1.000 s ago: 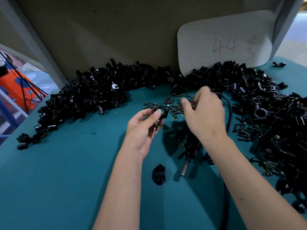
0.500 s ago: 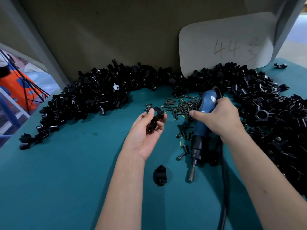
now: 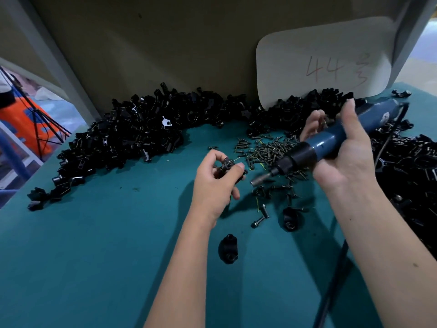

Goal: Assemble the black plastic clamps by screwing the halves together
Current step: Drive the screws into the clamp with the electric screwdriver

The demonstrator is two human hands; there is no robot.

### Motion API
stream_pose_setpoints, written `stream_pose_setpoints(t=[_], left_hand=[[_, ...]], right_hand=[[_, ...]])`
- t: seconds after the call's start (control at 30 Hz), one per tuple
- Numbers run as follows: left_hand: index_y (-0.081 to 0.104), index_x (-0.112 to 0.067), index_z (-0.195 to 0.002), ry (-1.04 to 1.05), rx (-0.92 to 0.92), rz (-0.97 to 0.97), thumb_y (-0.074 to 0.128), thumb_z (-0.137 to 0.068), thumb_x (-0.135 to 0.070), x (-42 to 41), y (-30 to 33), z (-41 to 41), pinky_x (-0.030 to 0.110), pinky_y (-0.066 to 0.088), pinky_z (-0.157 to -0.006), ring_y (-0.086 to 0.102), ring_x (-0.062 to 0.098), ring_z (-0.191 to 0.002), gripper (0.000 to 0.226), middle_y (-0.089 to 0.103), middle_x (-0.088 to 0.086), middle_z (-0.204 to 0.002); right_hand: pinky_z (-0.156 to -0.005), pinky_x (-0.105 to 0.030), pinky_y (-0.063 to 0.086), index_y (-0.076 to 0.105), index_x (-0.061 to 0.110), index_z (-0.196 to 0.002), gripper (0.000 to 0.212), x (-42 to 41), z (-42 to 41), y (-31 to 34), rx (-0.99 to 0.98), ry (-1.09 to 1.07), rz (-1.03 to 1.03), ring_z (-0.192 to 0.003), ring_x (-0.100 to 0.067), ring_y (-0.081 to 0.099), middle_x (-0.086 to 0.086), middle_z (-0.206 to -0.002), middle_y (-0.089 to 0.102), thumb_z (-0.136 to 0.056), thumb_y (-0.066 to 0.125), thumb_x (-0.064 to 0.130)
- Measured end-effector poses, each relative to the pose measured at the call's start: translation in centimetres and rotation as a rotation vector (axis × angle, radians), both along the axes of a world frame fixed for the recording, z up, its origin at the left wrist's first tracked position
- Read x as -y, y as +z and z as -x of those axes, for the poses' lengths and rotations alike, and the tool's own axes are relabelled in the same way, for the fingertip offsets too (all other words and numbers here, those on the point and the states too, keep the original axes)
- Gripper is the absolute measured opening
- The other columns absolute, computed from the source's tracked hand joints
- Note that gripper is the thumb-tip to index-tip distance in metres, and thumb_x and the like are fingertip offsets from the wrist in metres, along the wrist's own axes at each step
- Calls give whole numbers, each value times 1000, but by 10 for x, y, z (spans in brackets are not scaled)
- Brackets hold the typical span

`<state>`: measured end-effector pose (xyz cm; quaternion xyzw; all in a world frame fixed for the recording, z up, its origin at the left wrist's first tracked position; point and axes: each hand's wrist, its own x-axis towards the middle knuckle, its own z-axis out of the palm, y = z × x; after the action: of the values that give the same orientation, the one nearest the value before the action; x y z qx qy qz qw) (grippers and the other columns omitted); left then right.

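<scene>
Left hand — fingers pinching black clamp. Right hand — fingers curled round blue electric screwdriver, bit just right of clamp, apart.

1. Factory assembly station: teal worktop heaped with loose black plastic clamp halves.
2. Scattered pile of dark screws at the centre.
3. Corded blue electric screwdriver above it.
4. Handwritten card marked "44" against the back panel.

Head view looks forward and down, close over the teal table.
</scene>
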<state>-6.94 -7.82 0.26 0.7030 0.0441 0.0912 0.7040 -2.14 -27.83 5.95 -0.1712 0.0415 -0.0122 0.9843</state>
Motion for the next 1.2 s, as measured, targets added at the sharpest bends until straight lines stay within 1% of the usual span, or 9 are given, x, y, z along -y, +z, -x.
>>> stream_pose_setpoints(t=[0.1, 0.2, 0.27, 0.33, 0.43, 0.5, 0.73, 0.87, 1.2], left_hand=[[48, -18, -87, 12, 0, -142, 63, -92, -38, 1, -2, 1, 25, 36, -44, 44, 19, -46, 25, 72, 11, -71], [49, -15, -81, 71, 31, -393, 61, -85, -38, -1, -6, 1, 31, 37, -51, 44, 15, -55, 26, 59, 14, -67], [50, -17, -79, 54, 60, -481, 63, -84, -32, -1, -7, 1, 25, 34, -48, 39, 12, -55, 20, 50, 2, -62], [55, -20, -81, 20, 82, -544, 66, -82, -28, 0, -7, 2, 19, 33, -45, 39, 8, -53, 13, 52, -4, -64], [66, -30, -86, -57, 87, -561, 69, -81, -25, 3, -8, 2, 24, 41, -47, 48, 9, -53, 7, 63, -2, -73], [70, -32, -84, -76, 91, -577, 69, -83, -25, 4, -10, 2, 24, 41, -47, 49, 9, -54, 6, 66, -1, -75], [68, -27, -81, -115, 100, -503, 68, -84, -22, 5, -9, 2, 27, 38, -47, 45, 10, -51, 6, 64, 4, -70], [67, -25, -83, -140, 83, -454, 68, -83, -26, 6, -9, 2, 27, 36, -46, 43, 13, -51, 1, 57, -4, -63], [64, -23, -80, -151, 77, -456, 66, -83, -23, 10, -8, 3, 28, 36, -46, 41, 13, -50, 4, 51, -8, -60]], right_hand=[[-66, -23, 55, 54, 11, -120, 39, -1, 0, -4, -3, -86, 172, -87, -21, 74, -5, -101, 69, -91, 77, 21], [-55, -24, 49, 50, 14, -119, 42, -4, 0, -1, -51, -195, 217, -65, -13, 63, 0, -84, 63, -89, 79, 19], [-52, -24, 45, 47, 15, -117, 48, -5, 1, 3, -75, -240, 165, -56, -10, 53, 2, -75, 57, -86, 83, 23], [-51, -24, 44, 46, 16, -119, 51, -5, 2, 5, -97, -274, 125, -54, -10, 50, 1, -74, 56, -86, 83, 27], [-49, -25, 43, 44, 14, -119, 46, -5, 2, 6, -131, -311, 110, -53, -12, 49, -1, -73, 55, -89, 77, 24], [-49, -25, 43, 41, 14, -118, 45, -6, 2, 6, -143, -335, 115, -52, -14, 48, -1, -71, 54, -89, 74, 21], [-50, -26, 42, 43, 11, -114, 37, -9, 2, 4, -144, -370, 156, -52, -15, 47, -2, -69, 51, -88, 70, 16], [-50, -26, 41, 41, 11, -115, 37, -9, 1, 2, -143, -356, 157, -52, -15, 47, -2, -69, 50, -89, 68, 15], [-49, -26, 39, 38, 9, -110, 30, -6, -1, 1, -122, -336, 171, -52, -14, 44, -1, -69, 47, -91, 61, 13]])
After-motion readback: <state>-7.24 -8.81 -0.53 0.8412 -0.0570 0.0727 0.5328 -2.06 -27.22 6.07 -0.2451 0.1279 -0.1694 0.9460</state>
